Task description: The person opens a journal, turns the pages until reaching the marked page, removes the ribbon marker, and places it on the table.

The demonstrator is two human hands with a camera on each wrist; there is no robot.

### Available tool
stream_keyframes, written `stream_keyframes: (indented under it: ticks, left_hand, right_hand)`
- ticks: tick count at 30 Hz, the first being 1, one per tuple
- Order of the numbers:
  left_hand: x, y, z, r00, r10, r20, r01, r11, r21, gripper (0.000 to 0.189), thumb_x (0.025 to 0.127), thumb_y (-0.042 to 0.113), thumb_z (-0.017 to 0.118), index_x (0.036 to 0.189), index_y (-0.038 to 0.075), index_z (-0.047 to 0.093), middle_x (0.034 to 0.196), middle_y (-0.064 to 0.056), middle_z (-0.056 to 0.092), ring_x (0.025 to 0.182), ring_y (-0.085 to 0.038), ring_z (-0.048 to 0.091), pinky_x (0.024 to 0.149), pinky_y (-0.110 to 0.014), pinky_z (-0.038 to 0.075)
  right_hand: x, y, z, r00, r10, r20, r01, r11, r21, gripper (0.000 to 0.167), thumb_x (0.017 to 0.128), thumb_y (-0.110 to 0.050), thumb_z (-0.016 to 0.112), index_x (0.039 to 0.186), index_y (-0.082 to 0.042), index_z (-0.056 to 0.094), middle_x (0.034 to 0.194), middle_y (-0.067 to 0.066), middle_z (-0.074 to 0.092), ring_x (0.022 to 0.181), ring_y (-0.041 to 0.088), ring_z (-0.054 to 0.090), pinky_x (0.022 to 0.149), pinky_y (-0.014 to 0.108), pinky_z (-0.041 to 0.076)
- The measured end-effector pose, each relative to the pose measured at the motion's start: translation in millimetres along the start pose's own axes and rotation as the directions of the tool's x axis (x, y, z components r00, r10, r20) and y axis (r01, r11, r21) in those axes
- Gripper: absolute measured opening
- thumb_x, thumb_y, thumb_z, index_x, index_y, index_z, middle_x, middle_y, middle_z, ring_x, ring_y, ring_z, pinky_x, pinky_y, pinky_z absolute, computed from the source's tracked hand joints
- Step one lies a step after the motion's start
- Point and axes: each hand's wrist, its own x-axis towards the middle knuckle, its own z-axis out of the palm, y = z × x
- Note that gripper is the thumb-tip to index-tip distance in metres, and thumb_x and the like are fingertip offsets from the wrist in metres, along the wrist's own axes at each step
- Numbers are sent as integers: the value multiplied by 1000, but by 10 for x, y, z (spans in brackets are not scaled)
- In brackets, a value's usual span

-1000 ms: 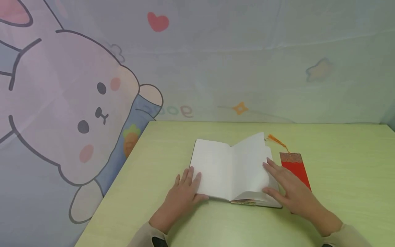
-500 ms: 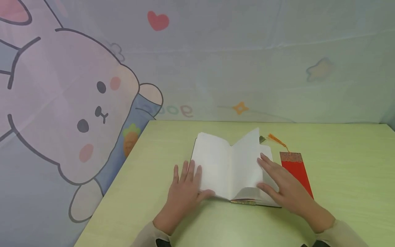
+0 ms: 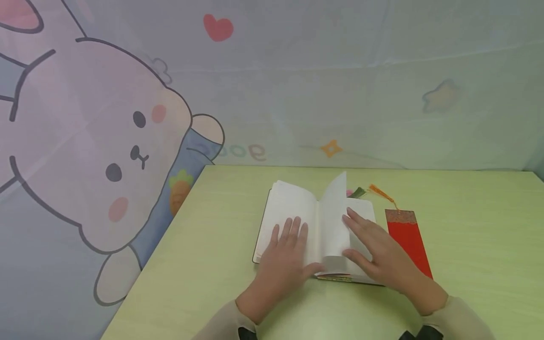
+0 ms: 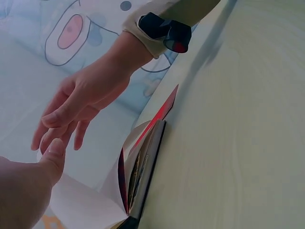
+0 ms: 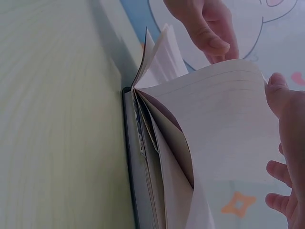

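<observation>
An open notebook [image 3: 293, 198] with blank-looking white pages lies on the table. Its raised page [image 3: 333, 217] stands up from the middle and bends near the right hand. My left hand [image 3: 282, 257] lies over the left-hand pages with fingers straight and thumb out toward the spine. Spread and nearly straight, the fingers of my right hand [image 3: 378, 250] meet the free edge of that page. In the right wrist view, the right thumb [image 5: 276, 93] is at the page edge. Between the lower pages, several flat inserts [image 5: 143, 129] show at the notebook's end.
To the right lies a red bookmark [image 3: 410, 245] with an orange tassel [image 3: 381, 192]. A green tassel [image 3: 358, 192] pokes out past the notebook's far edge. Behind the pale green table [image 3: 484, 226] hangs a cloth backdrop [image 3: 340, 104] with a cartoon rabbit.
My left hand has moved right, from the notebook's left edge onto its page. The right hand has shifted left with the page, which now stands steeper and uncovers more of the green tassel.
</observation>
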Motion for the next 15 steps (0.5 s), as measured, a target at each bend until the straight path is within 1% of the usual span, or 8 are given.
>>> stream_keyframes:
  ticks: [1,3,5,7,9,11,15]
  left_hand:
    - [18,24,6,1000,21,-17,-21,1000,3,85,87,66,41,143,3,32,149,-14,29,138,-28,21,111,-44,15]
    - [52,64,17,995,67,-78,-67,998,7,84,88,63,43,144,2,31,149,-14,29,137,-28,24,109,-43,20]
    - [80,93,30,983,110,-150,-109,994,13,83,88,60,47,144,1,30,148,-16,29,136,-29,25,108,-43,24]
    - [101,112,42,964,146,-224,-146,989,16,83,88,56,52,143,-1,29,147,-19,29,136,-30,27,107,-43,27]
    - [116,121,45,943,169,-287,-169,985,23,82,87,51,57,142,-3,29,147,-21,29,135,-31,27,106,-44,29]
    - [128,122,51,926,181,-332,-180,983,35,82,85,46,62,142,-5,30,147,-23,27,135,-32,26,105,-43,29]
    - [138,103,66,893,194,-405,-184,981,65,84,82,39,68,141,-6,30,147,-28,22,134,-37,28,104,-45,30]
  right_hand:
    - [6,-2,1,1000,-1,-2,1,1000,-8,65,90,-41,58,142,-7,38,146,12,36,127,29,41,108,26,23]
    - [17,-6,3,1000,-5,-9,5,1000,-17,65,91,-44,55,142,-7,38,146,12,36,127,29,41,108,26,23]
    - [26,-12,10,1000,-17,-21,16,1000,-19,65,92,-48,50,142,-7,39,145,12,37,127,29,41,108,27,24]
    - [35,-20,18,999,-31,-37,30,999,-24,66,93,-50,46,141,-5,39,144,14,38,126,29,42,107,28,25]
    - [44,-28,23,998,-41,-47,40,999,-25,66,94,-51,43,140,-4,40,144,14,38,126,30,42,107,28,26]
    - [48,-35,22,998,-41,-48,40,999,-26,67,94,-51,42,140,-4,40,144,14,38,125,30,42,107,28,25]
    - [36,-30,5,999,-20,-26,20,1000,-19,67,93,-50,46,142,-6,37,146,11,36,126,28,42,108,24,22]
